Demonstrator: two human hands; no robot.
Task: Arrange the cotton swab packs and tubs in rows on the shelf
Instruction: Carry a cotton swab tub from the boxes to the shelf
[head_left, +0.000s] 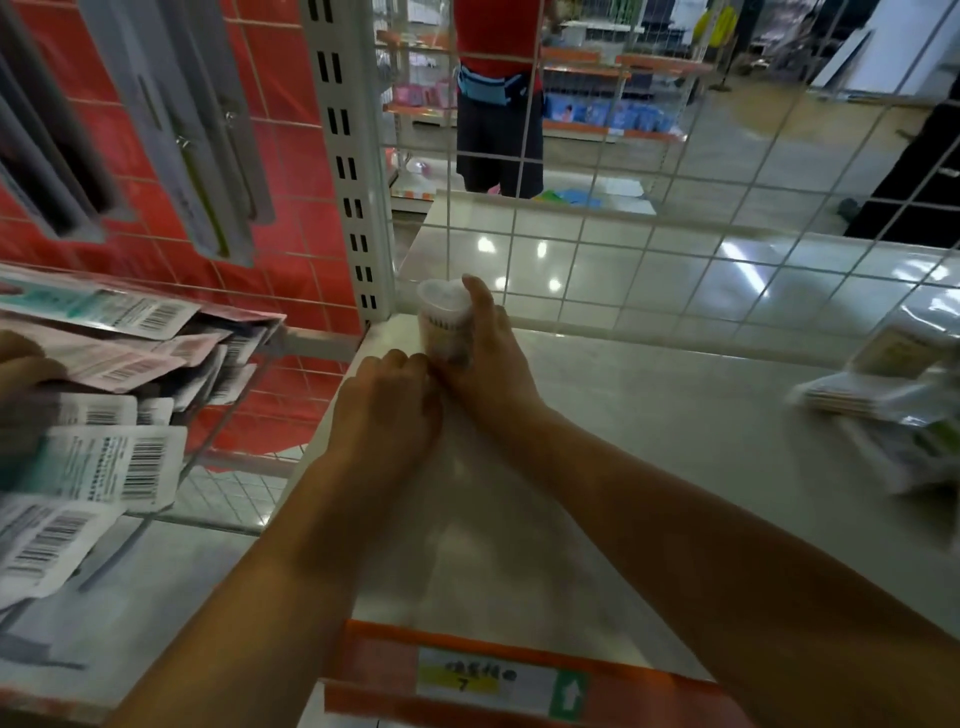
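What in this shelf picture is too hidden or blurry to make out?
- Tub, head view: the right hand covers its right side; its print is too small to read.
- Left hand: its fingers curl away out of sight.
- Packs at the right: blurred and cut off by the frame edge.
- Price label: writing too blurred to read.

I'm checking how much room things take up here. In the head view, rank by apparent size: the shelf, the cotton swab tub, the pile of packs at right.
1. shelf
2. pile of packs, blurred
3. cotton swab tub, partly covered by the right hand
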